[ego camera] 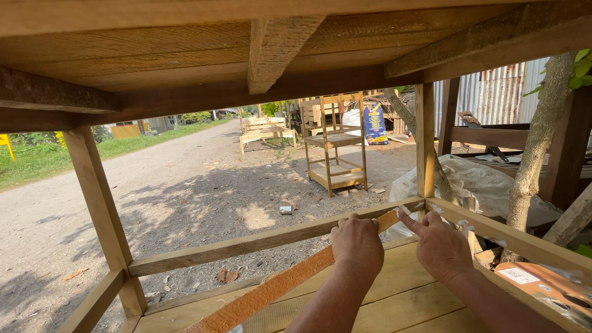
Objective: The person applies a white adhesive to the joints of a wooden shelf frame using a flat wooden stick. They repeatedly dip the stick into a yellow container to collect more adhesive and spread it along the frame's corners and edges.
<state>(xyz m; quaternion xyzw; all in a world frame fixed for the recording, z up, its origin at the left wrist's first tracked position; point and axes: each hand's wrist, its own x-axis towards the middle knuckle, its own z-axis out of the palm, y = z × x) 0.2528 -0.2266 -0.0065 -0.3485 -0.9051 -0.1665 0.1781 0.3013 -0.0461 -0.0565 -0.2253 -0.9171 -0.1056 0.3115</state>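
Note:
I look out from under the top of an unpainted wooden table frame. A rough orange-brown wood strip [271,290] runs diagonally from the lower left up to the far right leg [425,142]. My left hand [356,242] grips this strip where it meets the far horizontal rail [246,243], fingers curled over the rail's top. My right hand [439,243] rests beside it with the forefinger stretched toward the strip's upper end, touching it near the corner. Both forearms reach in over the lower plank shelf [401,296].
The near left leg [102,216] stands at the left. A right side rail [505,231] runs toward me. Beyond are a gravel yard, a small wooden shelf unit [335,145], a bench, plastic sheeting [475,179], a tree trunk [538,148] and an orange tool [549,287].

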